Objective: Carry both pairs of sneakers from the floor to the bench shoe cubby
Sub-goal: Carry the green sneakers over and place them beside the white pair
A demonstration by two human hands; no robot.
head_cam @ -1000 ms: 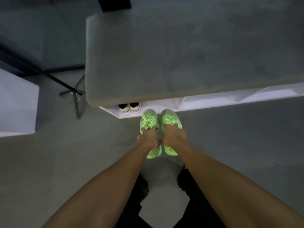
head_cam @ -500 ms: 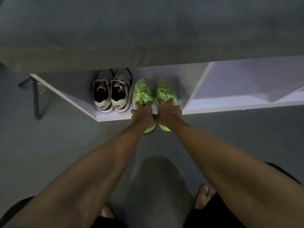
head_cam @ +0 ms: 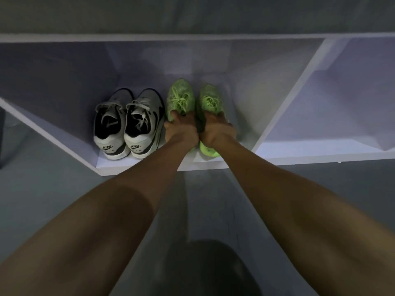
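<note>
Inside the cubby, hands on green sneakers, heels near front edge.

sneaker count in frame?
4, all in the left cubby: white pair's left shoe and right shoe; green ones under left hand and right hand.

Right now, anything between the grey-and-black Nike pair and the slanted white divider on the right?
Head view: the neon green sneakers, held by the left hand and right hand; beyond them, bare shelf to the divider.
</note>
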